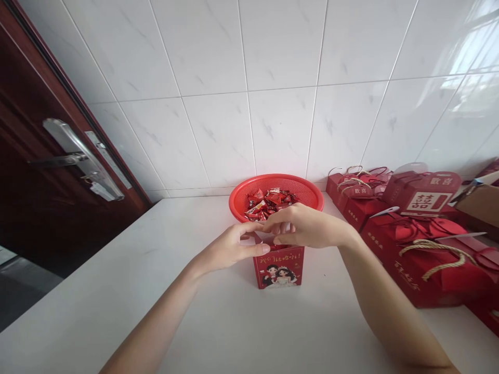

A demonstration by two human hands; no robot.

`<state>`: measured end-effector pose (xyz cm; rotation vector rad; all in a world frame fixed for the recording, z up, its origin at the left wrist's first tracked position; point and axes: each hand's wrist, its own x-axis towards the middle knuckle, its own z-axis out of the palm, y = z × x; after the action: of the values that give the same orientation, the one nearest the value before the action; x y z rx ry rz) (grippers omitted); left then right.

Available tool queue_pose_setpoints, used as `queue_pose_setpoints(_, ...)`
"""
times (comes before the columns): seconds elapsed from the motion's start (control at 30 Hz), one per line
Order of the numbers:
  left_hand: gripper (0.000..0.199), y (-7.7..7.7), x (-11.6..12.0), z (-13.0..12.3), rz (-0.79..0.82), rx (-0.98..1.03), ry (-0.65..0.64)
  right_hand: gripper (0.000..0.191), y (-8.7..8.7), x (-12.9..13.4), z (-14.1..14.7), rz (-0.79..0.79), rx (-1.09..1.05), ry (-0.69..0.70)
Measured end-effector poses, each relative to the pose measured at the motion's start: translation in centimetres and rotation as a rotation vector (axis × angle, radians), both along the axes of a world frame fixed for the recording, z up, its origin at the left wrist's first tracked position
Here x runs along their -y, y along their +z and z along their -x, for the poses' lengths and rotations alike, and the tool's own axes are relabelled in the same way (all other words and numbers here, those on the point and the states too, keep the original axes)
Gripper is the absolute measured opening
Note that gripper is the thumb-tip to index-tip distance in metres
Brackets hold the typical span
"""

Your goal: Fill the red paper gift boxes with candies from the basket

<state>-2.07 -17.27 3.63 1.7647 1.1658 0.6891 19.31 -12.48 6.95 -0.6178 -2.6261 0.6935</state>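
A small red gift box (278,267) with a printed cartoon couple and gold writing stands upright on the white table. My left hand (236,246) holds its top left edge, with the thumb across the front and the fingers toward the back. Over the box's top is my right hand (306,226), its fingers curled down and its thumb near the front rim. What lies between those fingers is hidden. Just behind the box, a red plastic basket (237,203) contains several red-wrapped candies (268,202).
Several larger red gift boxes (393,259) with rope handles crowd the table's right side. At the far right is a brown cardboard box (481,205). A tiled wall (218,130) backs the white table (128,265). A dark red door (35,119) is on the left.
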Motion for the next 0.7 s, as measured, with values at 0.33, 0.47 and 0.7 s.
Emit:
queue_pose_setpoints(0.33, 0.037, -0.7, -0.4, 0.4, -0.043, -0.014, 0.04, 0.014, 2.1, 0.8, -2.6, 0.024, -0.385, -0.144)
queue_pose_setpoints(0.47, 0.036, -1.8, -0.7, 0.7, -0.126, 0.024, 0.04, 0.028, 0.7, 0.2, -4.0, 0.054, -0.457, -0.237)
queue_pose_setpoints(0.7, 0.046, -4.7, -0.1, 0.9, -0.273, 0.112, 0.007, 0.063, -6.3, 0.9, -5.1, 0.294, -0.393, -0.27)
